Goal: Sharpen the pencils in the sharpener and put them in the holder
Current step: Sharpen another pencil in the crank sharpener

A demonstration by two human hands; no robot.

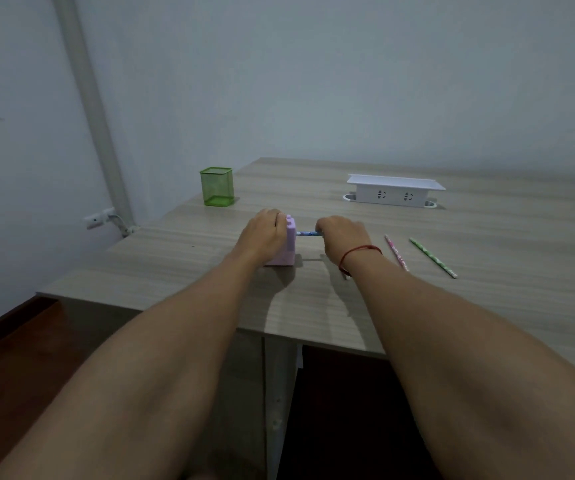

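Observation:
A lilac box-shaped sharpener [289,244] stands on the wooden table [175,258]. My left hand [262,233] grips it from the left, fingers curled over its top. A blue pencil [308,233] lies level with one end in the sharpener's right side. My right hand [341,235] holds the pencil's other end, fingers curled round it. A pink pencil [396,252] and a green pencil [433,258] lie on the table to the right of that hand. The green mesh holder [217,187] stands at the table's far left corner, nothing showing above its rim.
A white socket box [395,190] sits on the table at the back right. The table's left edge and near edge drop to a dark wooden floor [19,358]. A wall and a pipe [89,98] stand behind.

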